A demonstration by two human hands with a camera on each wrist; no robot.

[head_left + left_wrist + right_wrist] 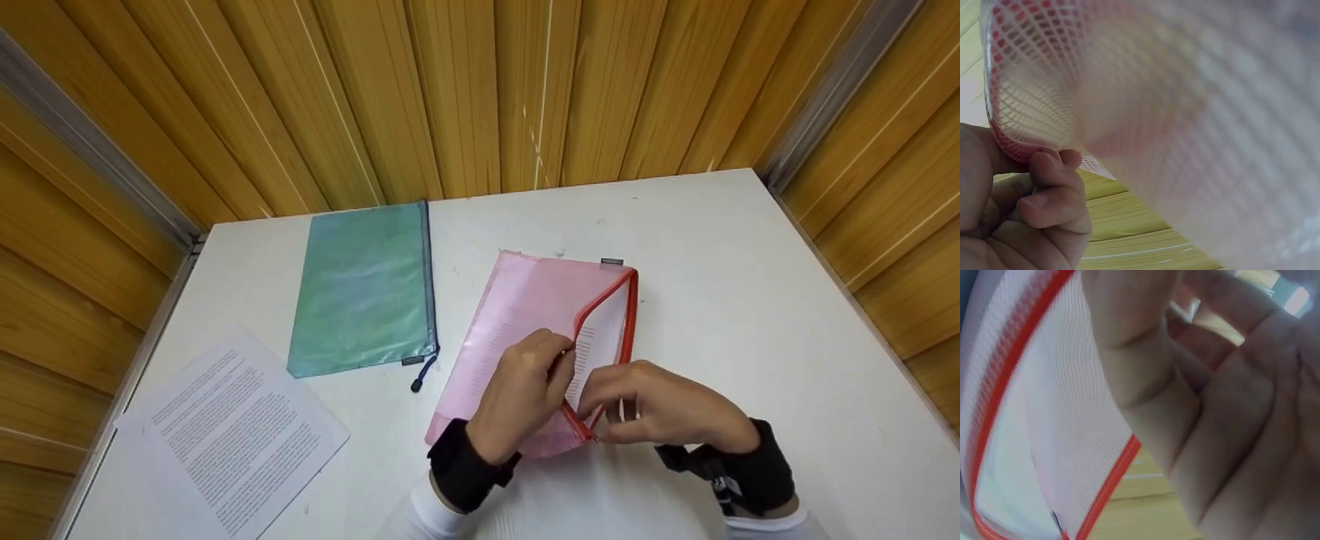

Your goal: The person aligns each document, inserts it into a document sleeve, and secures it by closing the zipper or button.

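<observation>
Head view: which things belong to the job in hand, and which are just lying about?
In use:
red-zipped pink mesh pouch, open
printed paper inside
left hand, pinching the pouch's edge
right hand, at the opening

Apparently lying about:
green zip pouch
loose printed paper

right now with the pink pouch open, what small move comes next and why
Probably draw the red zip closed with the right hand, which is at its near end: printed paper shows inside the pink pouch, whose mouth gapes, and the left hand pinches one edge.
</observation>
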